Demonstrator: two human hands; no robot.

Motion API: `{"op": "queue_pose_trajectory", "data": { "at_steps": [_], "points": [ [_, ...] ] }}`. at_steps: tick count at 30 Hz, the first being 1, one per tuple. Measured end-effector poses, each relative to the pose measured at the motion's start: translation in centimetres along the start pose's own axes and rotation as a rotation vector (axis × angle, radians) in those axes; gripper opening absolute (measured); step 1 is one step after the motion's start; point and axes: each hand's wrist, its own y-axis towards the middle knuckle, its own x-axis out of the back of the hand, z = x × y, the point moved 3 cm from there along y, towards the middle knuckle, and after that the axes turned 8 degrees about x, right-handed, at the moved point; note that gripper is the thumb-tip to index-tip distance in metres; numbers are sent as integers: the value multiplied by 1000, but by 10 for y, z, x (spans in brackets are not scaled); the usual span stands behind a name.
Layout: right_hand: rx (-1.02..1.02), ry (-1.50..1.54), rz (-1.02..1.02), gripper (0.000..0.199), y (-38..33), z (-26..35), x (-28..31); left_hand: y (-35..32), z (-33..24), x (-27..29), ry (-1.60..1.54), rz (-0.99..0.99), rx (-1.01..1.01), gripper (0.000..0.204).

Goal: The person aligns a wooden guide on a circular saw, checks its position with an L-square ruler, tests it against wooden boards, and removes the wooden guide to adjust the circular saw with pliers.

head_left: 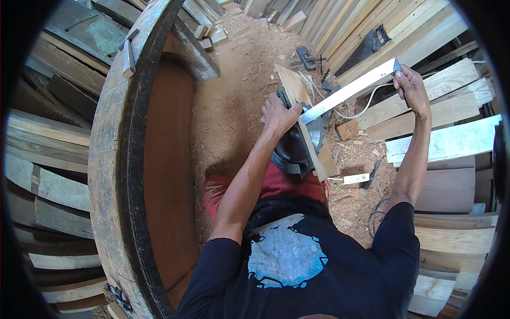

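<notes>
Head cam, middle of the frame: left hand (279, 116) wrapped tight around the circular saw (295, 146), sitting on a wooden board (300, 114). Upper right, right hand (410, 87) clamped on the far end of a metal straightedge (350, 90) lying across that board. Sawdust floor (239, 95) underneath.
</notes>
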Motion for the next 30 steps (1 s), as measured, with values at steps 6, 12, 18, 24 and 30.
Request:
{"op": "queue_pose_trajectory", "data": {
  "at_steps": [6, 12, 18, 24, 30],
  "points": [
    [31, 157, -112, 18, -25, -26, 10, 18, 14, -7, -62, 37, -2, 86],
    [-59, 194, -608, 21, -106, -153, -56, 43, 35, -12, -388, 32, -11, 64],
    [-40, -543, 13, 29, -190, -190, -192, 47, 42, -3, -684, 228, 31, 60],
    [-301, -828, 125, 41, -248, -229, -243, 55, 49, 1, -709, 258, 72, 59],
    [-546, -719, 366, 36, -313, -236, -301, 72, 62, -5, -732, 319, 88, 61]
  ]
}}
